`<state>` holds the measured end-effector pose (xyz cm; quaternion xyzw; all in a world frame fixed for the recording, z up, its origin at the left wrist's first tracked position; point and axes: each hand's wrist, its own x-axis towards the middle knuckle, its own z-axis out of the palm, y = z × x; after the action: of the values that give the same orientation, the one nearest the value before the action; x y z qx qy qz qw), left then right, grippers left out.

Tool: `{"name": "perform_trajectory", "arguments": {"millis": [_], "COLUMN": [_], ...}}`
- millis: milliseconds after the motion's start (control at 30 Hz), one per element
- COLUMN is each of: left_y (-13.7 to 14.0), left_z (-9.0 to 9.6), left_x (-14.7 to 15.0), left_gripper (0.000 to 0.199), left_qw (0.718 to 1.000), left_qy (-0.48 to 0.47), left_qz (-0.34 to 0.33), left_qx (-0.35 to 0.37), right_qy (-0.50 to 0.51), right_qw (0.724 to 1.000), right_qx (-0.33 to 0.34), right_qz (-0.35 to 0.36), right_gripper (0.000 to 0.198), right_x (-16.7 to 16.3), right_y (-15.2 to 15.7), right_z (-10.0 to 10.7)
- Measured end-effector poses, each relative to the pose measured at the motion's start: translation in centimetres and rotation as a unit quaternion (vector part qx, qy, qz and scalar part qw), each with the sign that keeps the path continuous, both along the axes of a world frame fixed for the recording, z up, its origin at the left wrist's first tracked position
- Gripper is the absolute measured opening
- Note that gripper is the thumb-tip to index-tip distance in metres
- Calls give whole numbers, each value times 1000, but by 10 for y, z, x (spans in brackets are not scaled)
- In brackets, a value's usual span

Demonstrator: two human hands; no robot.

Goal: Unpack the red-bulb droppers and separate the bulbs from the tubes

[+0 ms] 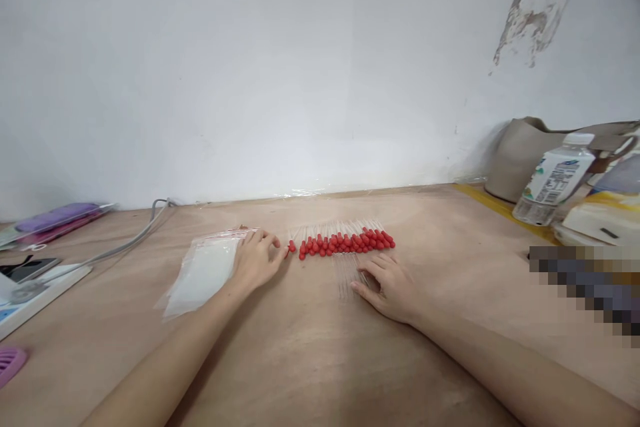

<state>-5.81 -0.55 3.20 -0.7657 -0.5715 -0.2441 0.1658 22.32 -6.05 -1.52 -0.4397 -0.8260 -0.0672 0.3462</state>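
Observation:
A row of droppers with red bulbs (345, 243) lies on the wooden table, their thin clear stems pointing toward the wall. At its left end is a separate red-bulbed dropper (292, 246). My left hand (257, 259) is beside it with curved fingers apart; the fingertips reach a red bulb partly hidden by them. Thin clear tubes (344, 277) lie side by side in front of the row. My right hand (393, 285) rests at their right edge, thumb and fingers apart, fingertips at the tubes. Clear zip bags (203, 273) lie under and left of my left hand.
A plastic bottle (555, 180) stands at right before a grey-beige bag (515, 157), beside a white package (597, 223). At left are a purple case (57, 217), a grey cable (135, 239), a phone (30, 270) and a pink slotted object (10, 363). The wall borders the table's back.

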Motion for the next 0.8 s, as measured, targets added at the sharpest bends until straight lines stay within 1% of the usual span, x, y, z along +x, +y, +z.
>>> {"name": "perform_trajectory", "arguments": {"millis": [67, 167, 267, 433, 633, 800], "left_y": [8, 19, 25, 28, 24, 6], "left_z": [-1, -5, -8, -9, -5, 0], "left_x": [12, 19, 20, 22, 18, 5], "left_gripper": [30, 36, 36, 34, 29, 29], "left_qw": [1000, 999, 999, 998, 996, 991], "left_qy": [8, 16, 7, -8, -59, -110], "left_qz": [1, 1, 7, 14, 30, 7], "left_qx": [-9, -32, -51, -61, -55, -77], "right_qy": [-2, -4, 2, 7, 21, 39], "right_qw": [1000, 1000, 1000, 999, 999, 998], "right_qx": [-6, -20, -29, -33, -37, -41], "right_qz": [0, -1, 0, 2, -3, 3], "right_gripper": [22, 24, 25, 26, 26, 25], "right_x": [0, 0, -1, -1, 0, 1], "right_y": [0, -1, -2, -3, -2, -1], "right_z": [0, 2, 4, 6, 4, 1]}}
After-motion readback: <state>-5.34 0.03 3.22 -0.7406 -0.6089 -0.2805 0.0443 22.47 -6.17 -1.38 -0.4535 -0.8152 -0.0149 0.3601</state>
